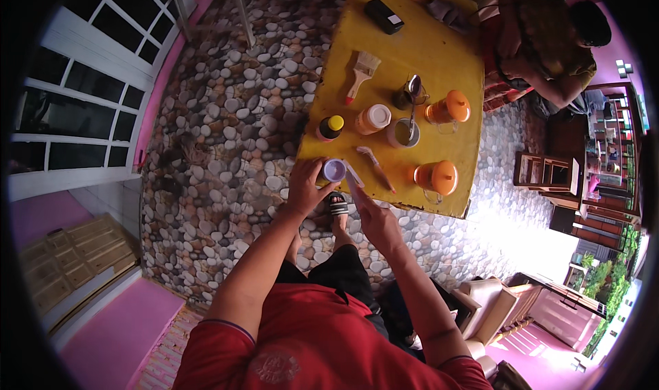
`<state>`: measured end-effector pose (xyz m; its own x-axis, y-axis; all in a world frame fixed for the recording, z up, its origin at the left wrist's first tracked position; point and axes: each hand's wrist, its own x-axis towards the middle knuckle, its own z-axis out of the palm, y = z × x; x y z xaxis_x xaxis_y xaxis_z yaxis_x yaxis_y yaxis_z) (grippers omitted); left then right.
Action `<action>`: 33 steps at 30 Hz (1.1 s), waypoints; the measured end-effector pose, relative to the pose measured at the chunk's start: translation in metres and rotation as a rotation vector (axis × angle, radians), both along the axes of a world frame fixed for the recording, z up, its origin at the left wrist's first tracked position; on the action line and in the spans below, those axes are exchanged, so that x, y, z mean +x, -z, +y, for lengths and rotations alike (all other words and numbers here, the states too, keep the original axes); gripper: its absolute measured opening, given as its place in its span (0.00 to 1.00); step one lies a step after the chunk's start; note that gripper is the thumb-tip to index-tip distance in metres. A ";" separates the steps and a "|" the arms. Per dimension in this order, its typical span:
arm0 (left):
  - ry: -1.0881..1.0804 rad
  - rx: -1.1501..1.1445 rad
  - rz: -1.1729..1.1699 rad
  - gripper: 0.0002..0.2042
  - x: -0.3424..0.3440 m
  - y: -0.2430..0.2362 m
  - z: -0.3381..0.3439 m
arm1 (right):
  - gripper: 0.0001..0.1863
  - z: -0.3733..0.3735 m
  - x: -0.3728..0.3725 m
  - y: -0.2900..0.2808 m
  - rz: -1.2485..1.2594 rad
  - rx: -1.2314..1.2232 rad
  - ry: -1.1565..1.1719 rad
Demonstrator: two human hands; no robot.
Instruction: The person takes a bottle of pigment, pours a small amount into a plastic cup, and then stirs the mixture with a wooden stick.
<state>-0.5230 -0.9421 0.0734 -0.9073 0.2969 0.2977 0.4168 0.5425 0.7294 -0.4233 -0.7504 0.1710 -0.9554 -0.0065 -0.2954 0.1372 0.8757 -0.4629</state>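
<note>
At the table's near left corner, my left hand [307,187] is closed around a small round purple tub [334,170]. Close to the tub's right side, my right hand [378,224] grips a flat, pale strip-like tool [354,175]; its exact kind is unclear. Just beyond the tub stands a dark bottle with a yellow cap [335,123]. A jar with a white lid [374,119] is to the right of it, beside an open can [403,134] with a spoon-like metal utensil [412,108] leaning over it. A small brush [375,167] lies right of the tool.
On the yellow table [439,53] are a wide paintbrush [361,75], a dark glass mug [403,99], a black box [384,16] and two orange-lidded jugs [436,178]. Another person [542,47] sits at the far right side. Pebble-patterned floor [226,115] surrounds the table.
</note>
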 end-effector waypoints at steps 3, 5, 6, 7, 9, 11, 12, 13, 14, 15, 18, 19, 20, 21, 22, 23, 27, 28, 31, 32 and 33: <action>0.014 -0.006 0.010 0.29 -0.002 0.000 0.000 | 0.25 0.011 0.008 0.030 -0.015 -0.511 0.177; 0.017 -0.015 0.009 0.29 0.000 0.001 -0.002 | 0.25 0.014 0.009 0.037 -0.264 -0.831 0.333; 0.014 -0.023 0.004 0.29 0.000 0.001 -0.003 | 0.25 0.013 0.010 0.042 -0.268 -0.835 0.332; 0.015 -0.029 0.001 0.29 0.000 0.001 -0.003 | 0.25 0.014 0.012 0.049 -0.280 -0.913 0.336; 0.017 -0.022 -0.017 0.29 0.001 0.002 -0.003 | 0.25 0.013 0.016 0.062 -0.291 -0.993 0.341; 0.020 -0.013 -0.033 0.28 0.000 0.002 -0.002 | 0.26 0.012 0.020 0.074 -0.285 -1.115 0.350; 0.024 -0.007 -0.041 0.28 0.000 0.001 -0.002 | 0.26 0.012 0.023 0.078 -0.284 -1.116 0.352; 0.024 0.000 -0.046 0.29 0.000 0.001 -0.002 | 0.25 0.011 0.023 0.079 -0.269 -1.100 0.366; 0.025 0.000 -0.044 0.29 -0.001 0.000 -0.002 | 0.25 0.011 0.023 0.079 -0.252 -1.085 0.380; 0.035 -0.007 -0.045 0.29 0.000 -0.001 -0.002 | 0.25 0.013 0.024 0.078 -0.249 -1.085 0.380; 0.036 -0.021 -0.044 0.29 -0.002 0.000 -0.007 | 0.23 0.006 0.013 0.036 0.088 -0.427 0.165; 0.048 -0.016 -0.043 0.29 -0.002 -0.001 -0.005 | 0.23 0.006 0.009 0.025 0.091 -0.420 0.168; 0.051 -0.010 -0.041 0.29 -0.001 -0.003 -0.003 | 0.23 0.006 0.006 0.018 0.101 -0.306 0.117; 0.049 -0.011 -0.045 0.29 0.000 -0.005 -0.003 | 0.22 0.007 0.004 0.014 0.110 -0.191 0.065; 0.046 -0.013 -0.045 0.29 -0.001 -0.007 -0.003 | 0.22 0.007 0.003 0.013 0.115 -0.185 0.065; 0.047 -0.007 -0.040 0.29 -0.001 -0.008 -0.002 | 0.24 0.007 0.001 0.012 0.104 -0.111 0.037; 0.049 -0.018 -0.046 0.30 -0.003 -0.004 -0.003 | 0.28 0.007 -0.001 0.013 0.142 0.029 -0.040; 0.054 -0.008 -0.046 0.31 -0.004 -0.004 -0.003 | 0.28 0.008 -0.001 0.015 0.142 0.030 -0.043; 0.074 0.007 -0.054 0.30 -0.005 -0.005 -0.005 | 0.27 0.016 -0.003 0.026 0.190 -0.036 -0.065; 0.074 0.006 -0.055 0.30 -0.005 -0.004 -0.005 | 0.26 0.020 -0.006 0.035 0.319 -0.198 -0.082; 0.082 0.004 -0.051 0.30 -0.005 -0.004 -0.004 | 0.25 0.024 -0.006 0.044 0.446 -0.360 -0.099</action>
